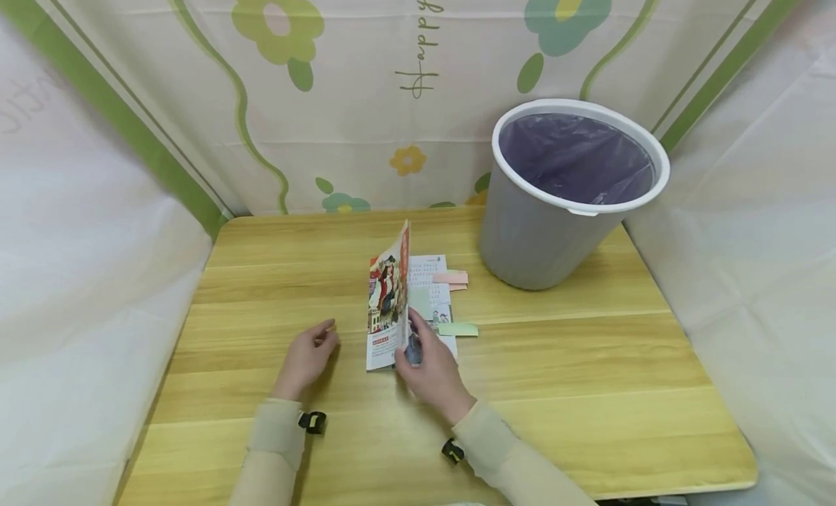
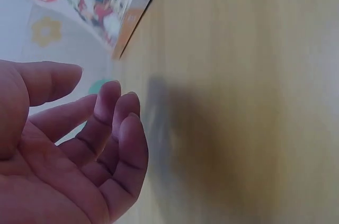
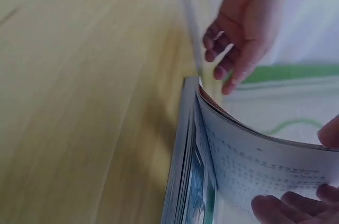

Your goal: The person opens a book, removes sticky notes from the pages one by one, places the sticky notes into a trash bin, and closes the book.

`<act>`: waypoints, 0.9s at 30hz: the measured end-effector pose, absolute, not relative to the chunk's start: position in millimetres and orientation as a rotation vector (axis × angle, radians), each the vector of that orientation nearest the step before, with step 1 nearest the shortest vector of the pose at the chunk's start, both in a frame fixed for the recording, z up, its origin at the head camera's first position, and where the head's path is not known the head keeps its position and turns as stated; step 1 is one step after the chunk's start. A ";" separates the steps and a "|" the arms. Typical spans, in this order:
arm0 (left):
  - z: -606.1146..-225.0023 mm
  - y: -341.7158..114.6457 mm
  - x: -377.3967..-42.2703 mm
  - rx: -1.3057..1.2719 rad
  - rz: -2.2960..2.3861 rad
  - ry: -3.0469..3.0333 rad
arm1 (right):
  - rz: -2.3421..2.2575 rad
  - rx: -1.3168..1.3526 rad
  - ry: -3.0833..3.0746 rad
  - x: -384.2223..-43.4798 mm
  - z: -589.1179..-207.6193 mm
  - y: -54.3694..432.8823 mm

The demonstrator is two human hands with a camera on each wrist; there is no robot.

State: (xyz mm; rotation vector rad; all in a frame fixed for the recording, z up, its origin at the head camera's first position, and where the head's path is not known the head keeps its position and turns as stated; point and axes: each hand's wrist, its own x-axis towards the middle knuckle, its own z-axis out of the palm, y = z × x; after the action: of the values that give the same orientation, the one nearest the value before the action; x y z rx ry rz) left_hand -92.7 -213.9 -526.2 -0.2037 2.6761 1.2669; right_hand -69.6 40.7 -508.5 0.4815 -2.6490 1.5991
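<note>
A paperback book (image 1: 385, 299) lies on the wooden table with its illustrated front cover and some pages raised, standing almost upright. My right hand (image 1: 436, 374) pinches these raised leaves near their lower edge, thumb on one side and fingers on the other, as the right wrist view shows. Printed text covers the inner page (image 3: 254, 163). Pink sticky tabs (image 1: 451, 277) and a green sticky tab (image 1: 459, 329) stick out of the book's right side. Left of the book, my left hand (image 1: 308, 359) hovers close over the table, fingers loosely curled around nothing.
A grey waste bin (image 1: 542, 230) with a white rim and a dark purple liner stands at the table's back right. Behind the table (image 1: 261, 274) hangs a flower-printed curtain (image 1: 366, 78), and pale cloth (image 1: 85, 310) hangs along both sides.
</note>
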 end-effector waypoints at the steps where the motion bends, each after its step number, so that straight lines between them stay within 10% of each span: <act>1: -524.3 -218.2 -92.6 -0.211 1.269 2.672 | 1.523 0.525 -2.662 -69.9 -509.5 37.4; 27: -475.2 -289.2 -101.2 -0.364 1.251 2.784 | 0.679 1.064 -2.804 -82.4 -534.0 -6.7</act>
State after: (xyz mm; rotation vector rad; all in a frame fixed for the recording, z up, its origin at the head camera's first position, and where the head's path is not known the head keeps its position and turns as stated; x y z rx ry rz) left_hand -101.2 -289.2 -475.2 -0.3642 2.7843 1.2513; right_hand -82.4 -6.7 -534.0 1.0636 -2.8042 0.6794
